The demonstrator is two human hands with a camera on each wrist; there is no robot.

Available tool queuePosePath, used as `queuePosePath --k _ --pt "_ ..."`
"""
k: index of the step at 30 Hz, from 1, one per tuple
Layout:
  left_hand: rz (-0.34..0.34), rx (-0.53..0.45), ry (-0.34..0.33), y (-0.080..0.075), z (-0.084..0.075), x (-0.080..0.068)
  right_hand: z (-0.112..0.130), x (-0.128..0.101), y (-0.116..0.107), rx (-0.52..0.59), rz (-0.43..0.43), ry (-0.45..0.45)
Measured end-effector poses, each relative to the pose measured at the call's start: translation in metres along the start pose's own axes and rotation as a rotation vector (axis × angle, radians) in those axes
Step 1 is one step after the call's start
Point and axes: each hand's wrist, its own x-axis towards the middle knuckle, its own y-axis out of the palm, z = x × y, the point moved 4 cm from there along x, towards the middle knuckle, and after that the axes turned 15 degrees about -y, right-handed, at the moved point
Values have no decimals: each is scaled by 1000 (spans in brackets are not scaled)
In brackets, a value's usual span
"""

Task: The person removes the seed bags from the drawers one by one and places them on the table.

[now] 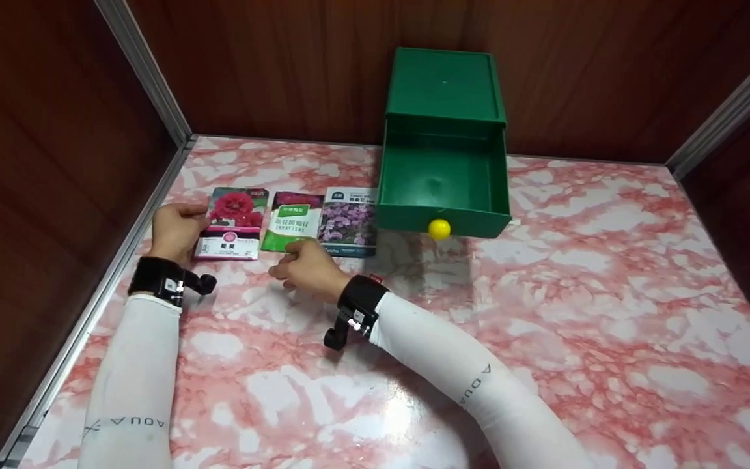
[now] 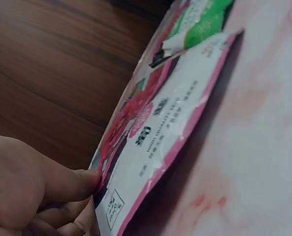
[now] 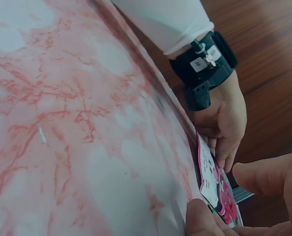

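My left hand (image 1: 176, 229) pinches the left edge of a seed packet (image 1: 235, 218) with a red flower picture. In the left wrist view the thumb lies on top of that packet (image 2: 173, 115) and the fingers are beneath, with its near edge tilted off the table. My right hand (image 1: 313, 268) is at the lower edge of a green-and-white seed packet (image 1: 293, 225), thumb and fingers apart in the right wrist view. A third seed packet (image 1: 349, 221), with purple flowers, lies to the right of the green one.
A green box (image 1: 443, 85) stands against the back wall, its drawer (image 1: 479, 221) pulled out with a yellow knob (image 1: 439, 229). Dark wood panels with metal edging enclose the pink marbled table (image 1: 577, 326) at the back and sides.
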Motion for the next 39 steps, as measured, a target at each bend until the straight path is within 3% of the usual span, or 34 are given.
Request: queuePosePath --k 7,17,23,26,29,32,39 --pt "-104 357 119 0 -9 -4 1 -4 -1 -6 27 -28" --pt "-134 521 248 5 -11 -10 13 -19 -16 -67 50 -106" --pt "-126 534 238 6 -12 -13 29 -36 -35 -274 37 -255" --pt "-157 536 234 6 -16 -13 36 -46 -43 -359 28 -334" --pt "-205 523 264 11 -22 -14 42 -56 -51 -423 11 -392" --pt "-213 479 309 20 -31 -19 45 -68 -60 -485 -9 -433" --pt "-52 272 362 55 -54 -46 50 -105 -86 -562 -46 -581"
